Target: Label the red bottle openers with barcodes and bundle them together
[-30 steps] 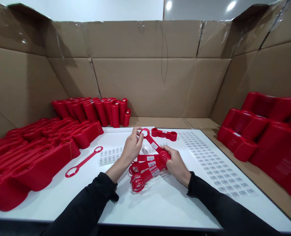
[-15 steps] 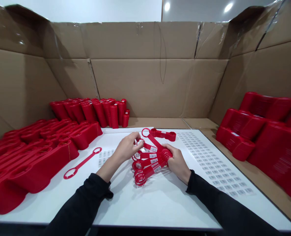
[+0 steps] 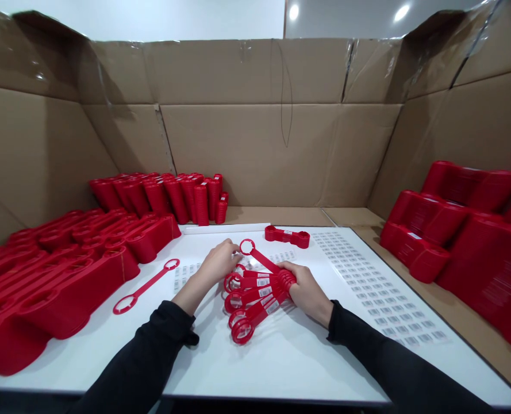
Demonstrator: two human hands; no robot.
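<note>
My right hand (image 3: 310, 292) is closed around one end of a fanned bunch of red plastic double-ring strips (image 3: 261, 292). Several of their narrow middles carry small white barcode labels, while the topmost strip in the fan shows a bare middle. Close to that strip's free ring is my left hand (image 3: 219, 261), its fingertips pressed together; what they pinch, if anything, is too small to make out. Under the hands lies a barcode label sheet (image 3: 185, 277), partly covered by the left hand and the fan.
One loose red strip (image 3: 146, 286) lies left of my hands. A short stack (image 3: 287, 236) sits behind them. Larger red stacks (image 3: 74, 287) fill the left, with upright ones (image 3: 175, 195) at the back and more (image 3: 427, 230) on the right. Another label sheet (image 3: 376, 287) lies at right. Cardboard walls (image 3: 246, 155) surround the table.
My right hand has lowered the fan slightly and shifted it left. My left hand has drawn back left from the strips and down toward the label sheet.
</note>
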